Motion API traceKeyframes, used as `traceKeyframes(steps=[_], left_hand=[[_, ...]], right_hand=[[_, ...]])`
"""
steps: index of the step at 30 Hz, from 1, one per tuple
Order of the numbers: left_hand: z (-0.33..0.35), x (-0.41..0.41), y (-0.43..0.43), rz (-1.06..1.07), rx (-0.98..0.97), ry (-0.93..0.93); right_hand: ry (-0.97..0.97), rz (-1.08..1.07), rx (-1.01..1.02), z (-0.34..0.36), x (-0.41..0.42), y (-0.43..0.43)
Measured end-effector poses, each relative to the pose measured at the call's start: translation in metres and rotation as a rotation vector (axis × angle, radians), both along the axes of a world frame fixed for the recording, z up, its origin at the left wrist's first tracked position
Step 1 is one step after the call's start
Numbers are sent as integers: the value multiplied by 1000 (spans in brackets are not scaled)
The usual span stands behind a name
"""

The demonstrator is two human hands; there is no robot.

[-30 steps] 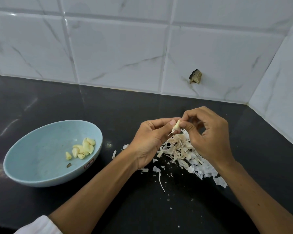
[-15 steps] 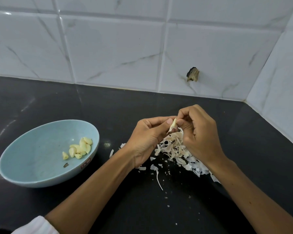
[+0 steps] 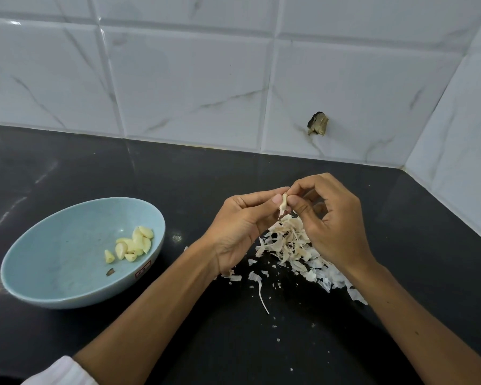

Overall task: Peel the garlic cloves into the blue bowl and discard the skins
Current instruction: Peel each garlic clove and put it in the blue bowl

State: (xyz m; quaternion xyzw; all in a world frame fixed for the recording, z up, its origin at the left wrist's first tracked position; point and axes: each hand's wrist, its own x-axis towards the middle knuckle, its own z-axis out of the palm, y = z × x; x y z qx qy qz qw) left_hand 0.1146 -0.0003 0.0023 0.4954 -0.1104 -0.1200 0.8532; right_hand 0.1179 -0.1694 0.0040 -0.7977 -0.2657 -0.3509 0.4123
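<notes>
Still, our left hand (image 3: 242,226) and right hand (image 3: 331,218) pinch the garlic clove (image 3: 283,202) above the skin pile (image 3: 289,244); peeling isn't finished.

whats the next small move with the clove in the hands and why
Probably strip the hanging skin downward with the right hand while the left hand pinches the clove: papery skin hangs from it, right above the skin pile.

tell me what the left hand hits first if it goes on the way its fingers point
The left hand points right, across the garlic clove it pinches, so it would almost at once meet the right hand, which pinches the same clove.
</notes>
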Motion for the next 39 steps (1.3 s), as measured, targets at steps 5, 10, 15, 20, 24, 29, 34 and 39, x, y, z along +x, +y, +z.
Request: traceKeyframes(steps=[5, 10, 15, 20, 24, 29, 34, 39], left_hand=[[-1, -1, -2, -20, 13, -8], [-4, -3, -8, -41, 4, -2], [-4, -4, -10, -47, -31, 11], [-4, -3, -9, -56, -49, 26], [-3, -3, -10, -51, -70, 62], [-4, -3, -11, -40, -105, 116], [-1, 1, -6, -13, -167, 132], [-1, 1, -3, -4, -124, 99]], right_hand=[[52, -1, 38, -3, -2, 4], [-18, -62, 42, -6, -2, 10], [-68, -76, -11, -4, -4, 14], [-52, -94, -75, -4, -1, 10], [-100, -126, -168, -4, 1, 6], [-169, -180, -262, -3, 2, 2], [-107, -45, -36, -4, 3, 3], [-47, 9, 15, -1, 2, 1]])
